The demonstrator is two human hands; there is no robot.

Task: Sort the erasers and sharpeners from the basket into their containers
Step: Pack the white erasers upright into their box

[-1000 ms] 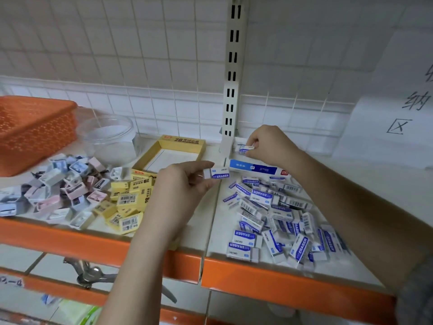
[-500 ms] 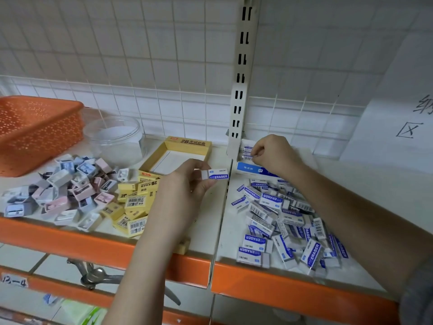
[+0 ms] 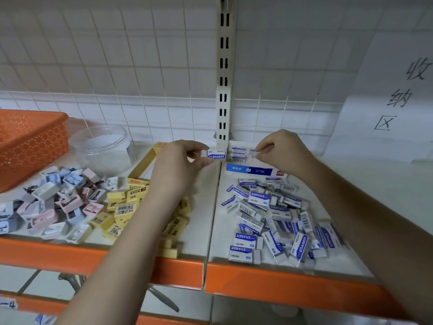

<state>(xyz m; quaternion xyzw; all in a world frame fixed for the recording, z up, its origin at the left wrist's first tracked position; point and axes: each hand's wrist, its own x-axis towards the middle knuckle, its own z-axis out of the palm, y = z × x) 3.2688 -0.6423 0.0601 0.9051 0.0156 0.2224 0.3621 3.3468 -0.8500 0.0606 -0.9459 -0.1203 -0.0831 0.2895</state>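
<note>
My left hand (image 3: pixel 181 166) pinches a blue-and-white eraser (image 3: pixel 216 154) just left of the blue eraser box (image 3: pixel 254 171) at the back of the right shelf. My right hand (image 3: pixel 281 152) pinches another eraser (image 3: pixel 253 153) at the row of erasers (image 3: pixel 237 152) standing in that box. A pile of blue-and-white erasers (image 3: pixel 274 216) lies in front of the box. Yellow 2B erasers (image 3: pixel 126 205) and pastel sharpeners (image 3: pixel 54 200) lie heaped on the left shelf. The orange basket (image 3: pixel 30 144) stands far left.
A clear plastic tub (image 3: pixel 103 148) sits behind the sharpeners, with a yellow eraser box (image 3: pixel 146 160) beside it. A slotted metal upright (image 3: pixel 223 90) divides the two shelves. The shelf has an orange front edge (image 3: pixel 281 285). A paper sign (image 3: pixel 393 99) hangs on the right.
My left hand has carried its eraser up and right, close to the blue box. My right hand stays at the box with its eraser. The camera has moved closer.
</note>
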